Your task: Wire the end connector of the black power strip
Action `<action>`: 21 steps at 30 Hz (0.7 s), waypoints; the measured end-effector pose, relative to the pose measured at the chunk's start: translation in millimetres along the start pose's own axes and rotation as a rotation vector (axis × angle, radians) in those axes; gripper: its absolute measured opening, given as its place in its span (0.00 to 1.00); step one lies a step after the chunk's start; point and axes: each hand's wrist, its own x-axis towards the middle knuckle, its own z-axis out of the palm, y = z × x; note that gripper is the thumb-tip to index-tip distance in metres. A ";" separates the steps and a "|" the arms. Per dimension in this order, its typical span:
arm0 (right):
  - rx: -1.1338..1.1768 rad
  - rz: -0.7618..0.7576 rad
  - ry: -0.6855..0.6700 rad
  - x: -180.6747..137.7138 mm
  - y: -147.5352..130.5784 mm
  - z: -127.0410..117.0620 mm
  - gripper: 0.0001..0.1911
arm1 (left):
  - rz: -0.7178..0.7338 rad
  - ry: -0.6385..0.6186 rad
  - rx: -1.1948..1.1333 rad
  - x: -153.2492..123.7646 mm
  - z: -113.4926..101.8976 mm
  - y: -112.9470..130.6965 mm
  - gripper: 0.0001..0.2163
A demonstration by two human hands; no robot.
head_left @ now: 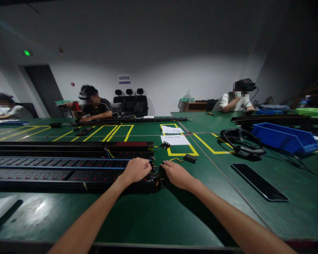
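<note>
at the near right end of the long black power strip (69,175), which lies lengthwise across the green table (148,215) from the left edge, both hands meet. the left hand (136,170) sits on top of the strip's last section, curled into a loose fist with knuckles up, likely to pin the long body so it cannot slide; what the fingers close on underneath is hidden. the right hand (177,174) lies low and palm down just past the end, fingers pressed together and pointing left at the loose wires (155,177) that spill from the strip's end, probably the working hand while the other steadies. a second strip (69,148) lies parallel just behind. a small black block (190,158) rests near the right hand, within easy reach. farther off sit paper sheets (175,140), a headset (241,143) and a blue bin (284,137), set back from the working spot. other people sit at the far side of the table.
</note>
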 end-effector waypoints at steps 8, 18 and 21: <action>0.006 -0.002 0.000 0.1 0.7 0.0 0.24 | 0.007 0.005 -0.005 0.6 2.4 -1.9 0.14; 0.010 -0.004 0.001 0.1 -1.8 -3.4 0.24 | 0.019 0.021 0.017 1.3 5.2 -3.2 0.14; 0.017 -0.005 -0.003 0.3 -1.8 -3.9 0.24 | 0.022 0.021 0.023 1.5 5.3 -3.4 0.14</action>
